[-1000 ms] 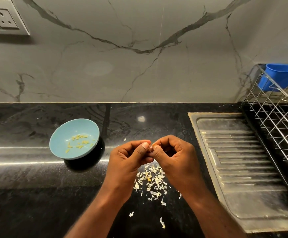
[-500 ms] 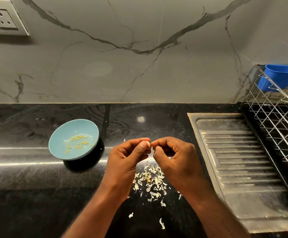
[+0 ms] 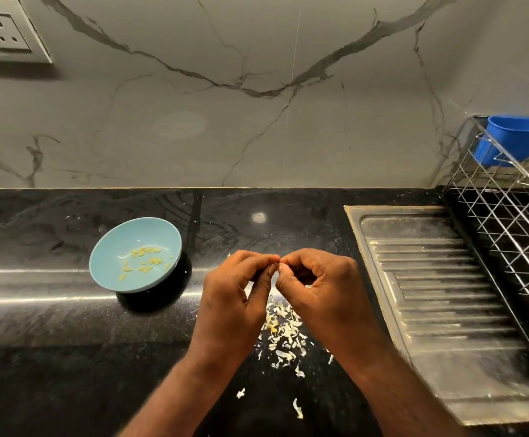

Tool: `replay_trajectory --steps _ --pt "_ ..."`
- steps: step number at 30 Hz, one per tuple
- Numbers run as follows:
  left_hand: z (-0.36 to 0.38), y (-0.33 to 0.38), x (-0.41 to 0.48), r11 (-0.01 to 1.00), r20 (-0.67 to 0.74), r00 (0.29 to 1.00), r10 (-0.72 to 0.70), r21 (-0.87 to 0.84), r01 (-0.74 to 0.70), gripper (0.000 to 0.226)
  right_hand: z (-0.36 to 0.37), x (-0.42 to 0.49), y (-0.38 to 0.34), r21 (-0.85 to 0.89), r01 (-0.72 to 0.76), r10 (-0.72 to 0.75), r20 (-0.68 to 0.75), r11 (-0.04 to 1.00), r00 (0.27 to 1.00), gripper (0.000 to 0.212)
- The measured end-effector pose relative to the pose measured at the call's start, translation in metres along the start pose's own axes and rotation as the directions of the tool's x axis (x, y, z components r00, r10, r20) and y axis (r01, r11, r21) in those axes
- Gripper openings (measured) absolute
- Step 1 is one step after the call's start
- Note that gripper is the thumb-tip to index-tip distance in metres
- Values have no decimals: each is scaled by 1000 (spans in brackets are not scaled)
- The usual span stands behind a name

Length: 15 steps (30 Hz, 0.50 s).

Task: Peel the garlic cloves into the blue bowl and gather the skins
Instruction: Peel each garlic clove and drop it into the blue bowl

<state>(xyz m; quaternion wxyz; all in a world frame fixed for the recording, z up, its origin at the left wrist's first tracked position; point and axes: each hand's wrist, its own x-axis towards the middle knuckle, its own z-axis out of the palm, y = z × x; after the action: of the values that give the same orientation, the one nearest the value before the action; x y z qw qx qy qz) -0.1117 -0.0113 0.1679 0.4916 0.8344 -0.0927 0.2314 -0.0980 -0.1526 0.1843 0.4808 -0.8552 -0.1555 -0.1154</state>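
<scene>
My left hand [image 3: 236, 290] and my right hand [image 3: 318, 285] meet fingertip to fingertip above the black counter [image 3: 52, 342]. Between the pinching fingers sits a small garlic clove [image 3: 278, 266], almost fully hidden. A pile of pale garlic skins [image 3: 283, 335] lies on the counter just below the hands, with a few stray flakes nearer to me. The light blue bowl [image 3: 111, 247] stands tilted to the left of my left hand and holds several peeled yellowish cloves [image 3: 146, 260].
A steel sink drainboard [image 3: 440, 307] lies right of my right hand. A wire dish rack [image 3: 509, 216] with a blue plastic container [image 3: 515, 138] stands at the far right. The grey marble wall carries a socket plate [image 3: 4, 33] at top left.
Both hands have stayed over the skin pile, and the fingertips have shifted slightly around the clove. Bowl and skins have not moved.
</scene>
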Motion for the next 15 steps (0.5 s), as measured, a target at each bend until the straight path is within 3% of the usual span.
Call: replay_trajectory --steps 3,5,7,9,12,15 --pt "0 0 -1 1000 1 1000 -3 -9 3 17 1 0 0 14 -12 12 -14 1000 1000 6" --pt "0 1 -2 976 6 991 -136 -172 135 12 2 1 -1 82 -62 63 -14 995 998 10" --pt "0 4 0 818 90 935 -343 -462 344 12 2 2 -3 213 -132 136 -2 968 991 12" --pt "1 6 0 640 187 879 -438 -621 451 17 3 4 -4 319 -181 194 -7 930 981 19" --pt "4 8 -1 499 278 843 -460 -705 504 14 6 3 -1 366 -218 240 -16 905 971 35" --pt "4 4 0 446 307 823 -477 -722 528 14 6 1 3 367 -249 261 17 896 965 49"
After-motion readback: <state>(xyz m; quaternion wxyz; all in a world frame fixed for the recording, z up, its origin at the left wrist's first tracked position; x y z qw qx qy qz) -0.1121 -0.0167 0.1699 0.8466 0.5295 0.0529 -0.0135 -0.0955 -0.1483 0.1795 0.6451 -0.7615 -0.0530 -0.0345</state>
